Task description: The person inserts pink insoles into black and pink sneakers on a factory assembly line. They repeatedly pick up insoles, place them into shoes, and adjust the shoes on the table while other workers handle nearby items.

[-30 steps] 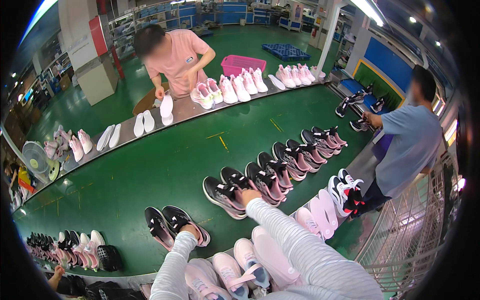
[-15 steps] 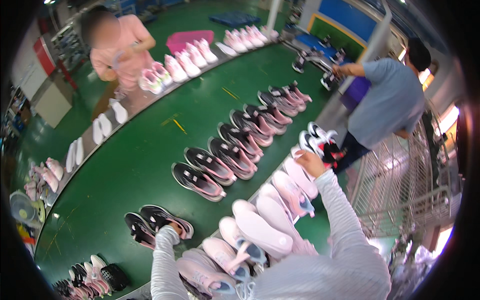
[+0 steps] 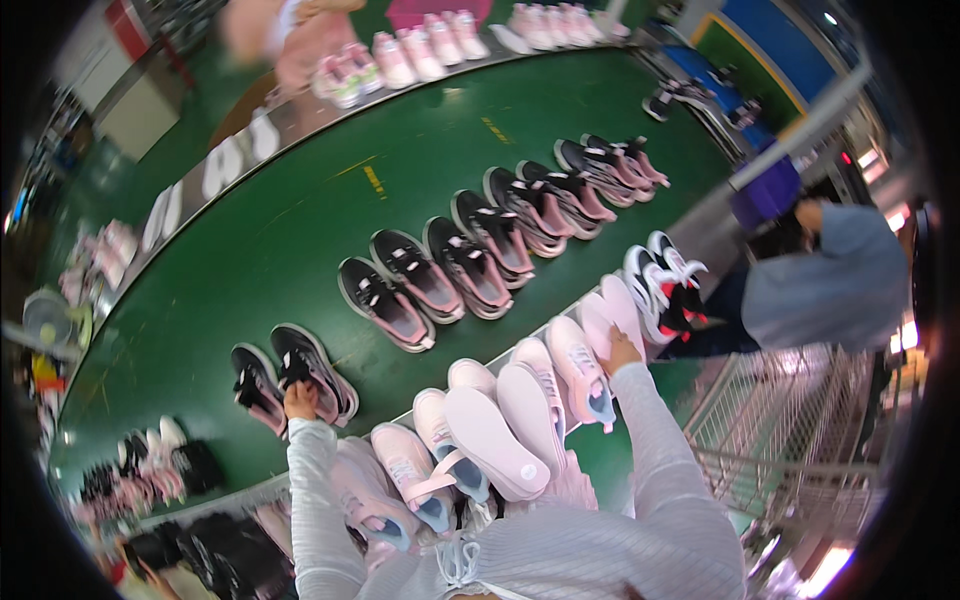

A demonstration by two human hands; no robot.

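My left hand [image 3: 300, 400] is closed at the heel opening of a black and pink sneaker [image 3: 312, 368] on the green belt. Its mate [image 3: 258, 385] lies close at the left. My right hand [image 3: 623, 350] is closed on the near end of a pale pink insole [image 3: 622, 306], beside another insole [image 3: 594, 322]. Between my arms, pale pink sneakers [image 3: 575, 360] stand in a row on the near ledge. A larger insole [image 3: 490, 440] lies over some of them.
Black and pink sneakers [image 3: 470, 265] line the belt [image 3: 200, 310]. White, black and red sneakers [image 3: 660, 285] stand right of the insoles. Pink sneakers [image 3: 420, 50] and white insoles [image 3: 222, 165] line the far ledge. A co-worker [image 3: 820, 290] bends near a wire rack [image 3: 770, 420].
My view has tilted down. My right hand has come back from the insoles' far end to their near end. My left hand stays at the black sneaker. The co-worker at right has bent over.
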